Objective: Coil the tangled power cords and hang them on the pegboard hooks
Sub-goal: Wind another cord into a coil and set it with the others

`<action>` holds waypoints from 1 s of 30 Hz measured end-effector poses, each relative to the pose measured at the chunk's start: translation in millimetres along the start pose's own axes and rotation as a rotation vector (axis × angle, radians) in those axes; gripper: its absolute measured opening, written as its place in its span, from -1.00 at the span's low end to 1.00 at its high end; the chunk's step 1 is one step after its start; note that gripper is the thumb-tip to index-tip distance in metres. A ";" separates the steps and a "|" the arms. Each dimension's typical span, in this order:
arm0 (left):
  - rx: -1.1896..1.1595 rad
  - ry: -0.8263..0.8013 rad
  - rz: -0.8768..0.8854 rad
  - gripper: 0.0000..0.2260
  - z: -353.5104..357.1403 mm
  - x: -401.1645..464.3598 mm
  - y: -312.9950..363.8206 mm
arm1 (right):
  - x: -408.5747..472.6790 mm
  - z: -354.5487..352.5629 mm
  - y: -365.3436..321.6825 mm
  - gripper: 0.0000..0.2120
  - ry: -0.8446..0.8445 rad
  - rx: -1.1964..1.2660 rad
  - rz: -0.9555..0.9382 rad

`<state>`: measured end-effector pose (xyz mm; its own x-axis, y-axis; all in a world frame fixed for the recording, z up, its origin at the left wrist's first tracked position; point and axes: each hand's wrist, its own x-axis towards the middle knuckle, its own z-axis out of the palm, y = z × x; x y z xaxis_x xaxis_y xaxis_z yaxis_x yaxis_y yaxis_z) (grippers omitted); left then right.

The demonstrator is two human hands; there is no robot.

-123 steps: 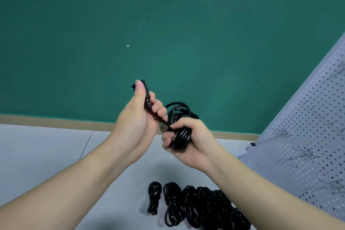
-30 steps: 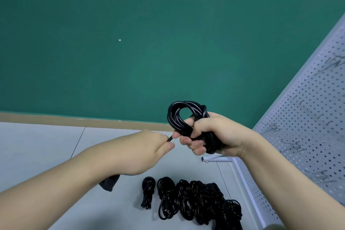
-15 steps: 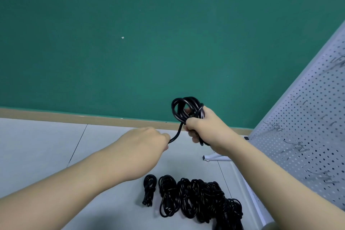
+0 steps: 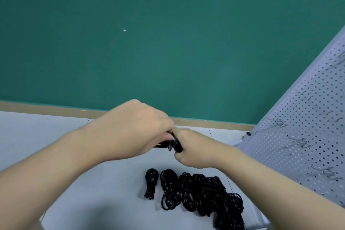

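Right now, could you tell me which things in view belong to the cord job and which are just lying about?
Job: held cord, left hand, right hand, floor cords, pegboard, hooks.
Just there: green wall, skirting strip.

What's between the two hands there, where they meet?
In the head view, a black power cord shows between the left hand and right hand; both grip it.

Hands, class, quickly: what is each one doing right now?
Left hand: fingers curled, gripping the black cord.
Right hand: curled round the same cord bundle.
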<state>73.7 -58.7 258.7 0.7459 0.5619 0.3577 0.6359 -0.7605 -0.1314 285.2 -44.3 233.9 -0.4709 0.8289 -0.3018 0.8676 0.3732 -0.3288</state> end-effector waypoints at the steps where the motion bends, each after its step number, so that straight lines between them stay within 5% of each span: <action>1: -0.044 0.000 -0.008 -0.67 -1.3 -0.1 -0.6 | -2.0 0.2 -5.0 -0.71 -0.025 0.001 -0.025; 4: -0.274 -0.011 -0.096 -0.67 1.4 -1.1 -0.3 | -8.3 5.5 -15.1 -0.76 -0.128 -0.019 -0.080; 6: -0.650 -0.128 -0.225 -0.80 1.2 0.7 -2.0 | -13.9 11.3 -20.5 -0.84 -0.178 0.039 -0.139; 8: -1.023 -0.165 -0.337 -0.87 -1.8 3.2 -6.6 | -20.8 12.5 -30.6 -0.89 -0.213 0.228 -0.224; 12: -1.334 -0.063 -0.447 -0.80 -0.9 7.0 -6.4 | -35.4 -5.8 -47.8 -0.90 -0.139 0.666 -0.312; 18: -1.239 0.094 -0.460 -0.91 0.0 12.4 -0.3 | -25.3 -23.9 -37.5 -0.86 0.075 0.901 -0.333; 22: -1.225 0.101 -0.503 -0.70 -0.5 16.4 6.2 | -22.5 -29.1 -27.7 -0.90 0.107 0.928 -0.269; 30: -1.316 0.014 -0.761 -0.65 2.8 16.9 9.4 | -17.7 -30.5 -24.1 -0.82 0.225 1.014 -0.148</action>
<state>92.8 -55.4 260.9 0.3255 0.9450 -0.0321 0.2269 -0.0451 0.9729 277.5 -55.3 274.4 -0.4309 0.9005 -0.0583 0.2142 0.0392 -0.9760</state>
